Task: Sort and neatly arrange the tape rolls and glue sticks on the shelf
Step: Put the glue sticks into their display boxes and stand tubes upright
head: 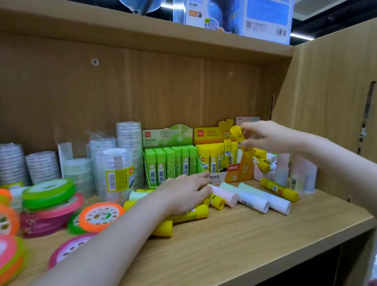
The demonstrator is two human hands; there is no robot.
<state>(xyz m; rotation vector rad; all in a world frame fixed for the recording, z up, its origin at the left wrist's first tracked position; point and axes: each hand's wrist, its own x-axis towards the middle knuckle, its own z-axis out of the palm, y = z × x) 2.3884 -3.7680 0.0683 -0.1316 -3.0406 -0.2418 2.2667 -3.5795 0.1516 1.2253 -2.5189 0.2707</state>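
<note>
My right hand [268, 137] pinches a yellow glue stick [237, 133] and holds it upright above the yellow glue stick box [216, 161]. My left hand [186, 192] lies flat with straight fingers over several loose yellow glue sticks [189, 214] on the wooden shelf [248, 240]. Several white and pale sticks [254, 198] lie on their sides to its right. A green box [170, 165] stands full of upright green glue sticks. Clear tape stacks [117, 172] stand at the back left. Flat neon tape rolls [100, 216] lie at the front left.
A pink-white box [269, 167] at the right holds more yellow and white sticks. Another yellow stick [279, 189] lies in front of it. The shelf's side wall [330, 112] stands close on the right. A globe box [235, 6] sits on the board above.
</note>
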